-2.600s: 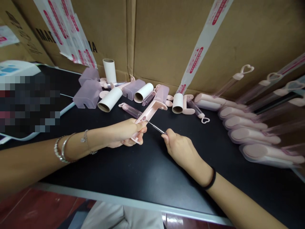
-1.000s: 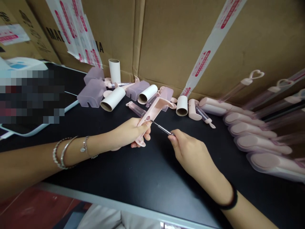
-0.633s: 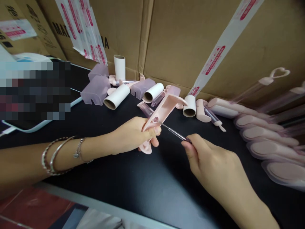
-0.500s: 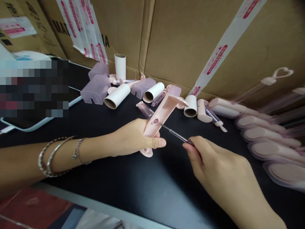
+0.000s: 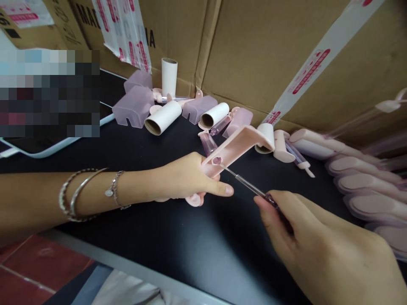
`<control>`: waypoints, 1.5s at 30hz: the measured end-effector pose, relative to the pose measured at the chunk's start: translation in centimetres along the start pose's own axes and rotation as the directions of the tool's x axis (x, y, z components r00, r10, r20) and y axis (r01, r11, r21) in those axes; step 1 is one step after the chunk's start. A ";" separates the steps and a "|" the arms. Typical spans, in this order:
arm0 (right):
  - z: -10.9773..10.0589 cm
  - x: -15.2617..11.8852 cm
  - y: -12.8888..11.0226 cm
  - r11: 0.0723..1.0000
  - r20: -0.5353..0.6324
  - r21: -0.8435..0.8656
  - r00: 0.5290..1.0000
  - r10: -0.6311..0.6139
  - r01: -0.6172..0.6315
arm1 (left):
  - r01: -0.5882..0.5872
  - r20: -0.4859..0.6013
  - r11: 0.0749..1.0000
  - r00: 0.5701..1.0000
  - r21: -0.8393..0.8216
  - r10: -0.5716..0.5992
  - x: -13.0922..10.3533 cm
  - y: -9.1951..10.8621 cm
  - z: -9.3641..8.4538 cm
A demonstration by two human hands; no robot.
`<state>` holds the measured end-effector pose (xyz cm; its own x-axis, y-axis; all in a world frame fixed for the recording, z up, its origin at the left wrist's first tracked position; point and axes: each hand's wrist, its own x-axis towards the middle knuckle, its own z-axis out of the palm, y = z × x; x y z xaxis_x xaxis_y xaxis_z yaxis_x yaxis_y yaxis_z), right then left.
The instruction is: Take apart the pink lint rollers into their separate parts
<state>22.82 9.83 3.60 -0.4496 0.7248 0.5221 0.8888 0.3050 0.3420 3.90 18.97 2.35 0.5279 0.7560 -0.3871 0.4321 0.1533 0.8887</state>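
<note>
My left hand (image 5: 197,178) is closed around a pale pink plastic bracket (image 5: 233,148), with a round tab sticking out below the fingers. A translucent purple plastic piece (image 5: 208,143) stands out from the bracket's far side. In my right hand (image 5: 305,228) is a screwdriver (image 5: 251,186), its thin metal shaft pointing left. The screwdriver's tip is at a hole in the bracket where a small purple part (image 5: 217,160) shows. Whether the tip touches a screw is too small to tell.
Behind the hands lie white cardboard tubes (image 5: 168,116), purple translucent covers (image 5: 135,106) and pink parts (image 5: 282,146) on the black table (image 5: 190,250). Several long pink-based pieces (image 5: 365,180) line the right. Cardboard boxes (image 5: 254,51) form the back. A partly blurred-out device (image 5: 44,148) sits left.
The view has shifted, so the background sits differently. The bracket has tilted a little in my left hand, and the screwdriver's tip remains at its hole.
</note>
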 end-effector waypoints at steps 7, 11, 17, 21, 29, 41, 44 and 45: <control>-0.6 -0.5 -1.1 0.987 0.055 -0.150 0.997 0.061 -0.052 | -0.042 -0.022 0.999 0.999 0.003 0.042 0.2 -0.1 0.1; -0.5 -0.6 -1.0 0.985 0.055 -0.170 0.997 0.053 -0.043 | -0.004 -0.044 0.999 0.999 -0.032 0.003 0.2 -0.2 0.3; -0.4 -0.6 -0.9 0.987 0.032 -0.150 0.998 0.056 -0.051 | -0.016 -0.085 1.000 0.996 -0.025 0.014 0.2 -0.1 0.5; -0.5 -0.5 -0.8 0.993 0.037 -0.120 0.999 0.021 -0.017 | 0.006 -0.054 1.000 0.999 -0.014 -0.007 0.1 0.1 0.3; 2.0 0.3 -0.5 0.999 -0.040 -0.020 0.999 -0.035 0.034 | 0.049 0.137 0.996 0.990 -0.076 -0.039 0.1 0.3 -0.4; 0.6 0.0 -1.1 0.996 0.015 -0.076 0.999 0.044 -0.042 | -0.012 -0.016 0.995 1.000 -0.095 0.011 0.2 -0.1 0.4; 0.0 -0.3 -0.9 0.993 0.041 -0.112 0.998 0.052 -0.047 | -0.002 -0.033 0.993 0.999 -0.122 -0.002 0.2 0.1 0.2; -0.2 -0.4 -0.9 0.989 0.039 -0.135 0.997 0.068 -0.062 | 0.010 -0.041 0.991 0.999 -0.132 -0.016 0.2 0.1 0.2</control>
<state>22.16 9.14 3.22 -0.3842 0.7672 0.5136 0.8950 0.1729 0.4112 4.21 19.01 2.32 0.4906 0.7790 -0.3904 0.3367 0.2438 0.9095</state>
